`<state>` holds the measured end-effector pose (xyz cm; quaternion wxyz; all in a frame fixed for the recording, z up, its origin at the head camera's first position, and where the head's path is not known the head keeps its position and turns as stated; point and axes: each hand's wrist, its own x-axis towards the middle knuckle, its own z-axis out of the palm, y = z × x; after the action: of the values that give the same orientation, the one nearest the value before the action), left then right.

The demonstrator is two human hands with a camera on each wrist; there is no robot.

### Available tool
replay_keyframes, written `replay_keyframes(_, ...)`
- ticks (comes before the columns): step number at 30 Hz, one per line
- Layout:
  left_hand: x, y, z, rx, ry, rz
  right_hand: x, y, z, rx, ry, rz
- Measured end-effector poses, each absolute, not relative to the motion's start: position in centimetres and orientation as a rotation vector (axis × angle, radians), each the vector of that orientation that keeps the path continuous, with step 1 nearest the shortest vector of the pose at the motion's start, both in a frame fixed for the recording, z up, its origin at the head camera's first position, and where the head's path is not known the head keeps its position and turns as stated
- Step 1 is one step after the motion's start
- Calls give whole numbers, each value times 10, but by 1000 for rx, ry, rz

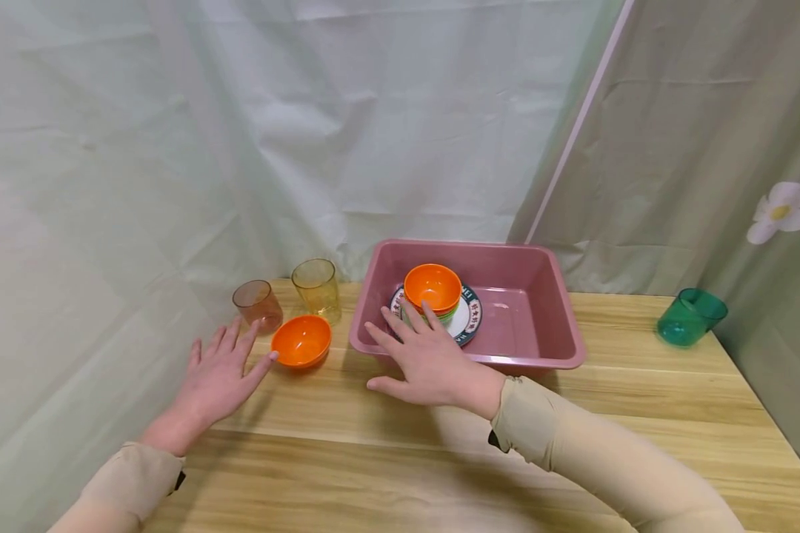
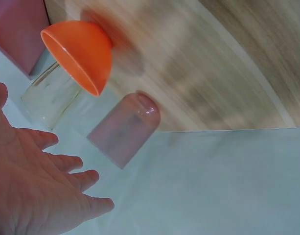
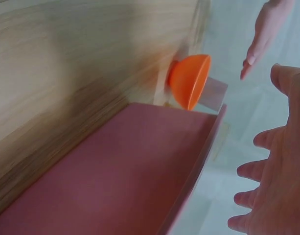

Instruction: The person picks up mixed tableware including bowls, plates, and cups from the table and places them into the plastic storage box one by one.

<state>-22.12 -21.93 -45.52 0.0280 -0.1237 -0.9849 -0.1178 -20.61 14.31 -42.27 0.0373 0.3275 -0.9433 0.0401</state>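
My left hand (image 1: 220, 374), fingers spread, hovers just left of an orange bowl (image 1: 301, 342) on the table. Beyond its fingertips stands a pinkish clear cup (image 1: 258, 305); the left wrist view shows a gap between the hand and that cup (image 2: 125, 129). My right hand (image 1: 433, 363) is spread above the near left rim of a pink basin (image 1: 516, 322), holding nothing. Inside the basin, another orange bowl (image 1: 433, 287) sits on green bowls (image 1: 448, 316), stacked on a white plate with a dark patterned rim (image 1: 470, 326). The right fingers partly cover this stack in the head view.
A yellowish clear cup (image 1: 320, 292) stands behind the loose orange bowl, beside the basin's left wall. A green cup (image 1: 690, 318) lies tilted at the far right of the wooden table (image 1: 347, 474). Pale curtains (image 1: 400, 133) hang along the table's back and sides.
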Motion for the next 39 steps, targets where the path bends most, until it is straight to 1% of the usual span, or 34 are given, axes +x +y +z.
replay_keyframes(8,-229,-221,-462,-358,-3108,-442,-210,124,-424,1039,-2889,100)
replay_keyframes(12,-239,-223,-467,-337,-3137,-741,-211,119,-425,1052,-2887,76)
replay_keyframes(14,-244,-223,-469,-284,-3150,-992,-211,117,-425,1053,-2884,55)
replay_keyframes(20,-254,-219,-478,150,-3003,-1806,-213,109,-428,1053,-2885,26)
replay_keyframes(24,-259,-214,-483,341,-2857,-2079,-217,101,-430,1050,-2912,17)
replay_keyframes(31,-266,-207,-496,369,-2712,-2305,-221,90,-428,1070,-2916,39)
replay_keyframes(39,-267,-199,-500,427,-2670,-2360,-222,87,-427,1072,-2908,42)
